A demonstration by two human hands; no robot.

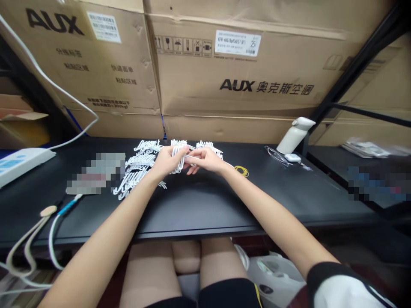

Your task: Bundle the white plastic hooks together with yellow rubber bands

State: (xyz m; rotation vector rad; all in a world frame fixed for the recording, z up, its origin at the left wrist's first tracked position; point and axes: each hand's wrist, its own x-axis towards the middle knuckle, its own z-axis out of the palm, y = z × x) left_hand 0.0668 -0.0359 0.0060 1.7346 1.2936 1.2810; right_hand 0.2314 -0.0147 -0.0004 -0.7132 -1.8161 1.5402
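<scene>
My left hand (167, 161) is closed around a small bundle of white wire hooks (178, 157), held upright just above the desk. Right beside it, my right hand (208, 160) has its thumb and forefinger pinched on a thin white hook, with the other fingers loosely curled below. Part of that hook is hidden by the fingers. More white hooks (132, 176) lie in bunches to the left, partly behind my left forearm. Further bunches (205, 144) sit behind both hands. Yellow rubber bands (241, 171) lie just right of my right hand.
A white bottle (293, 134) stands at the back right, near a small white case (292, 158) and a clear-and-dark cord. On the left are a blurred flat device (98, 173) with a cable and a white power strip (25, 164). Large cardboard boxes (192, 94) wall the back.
</scene>
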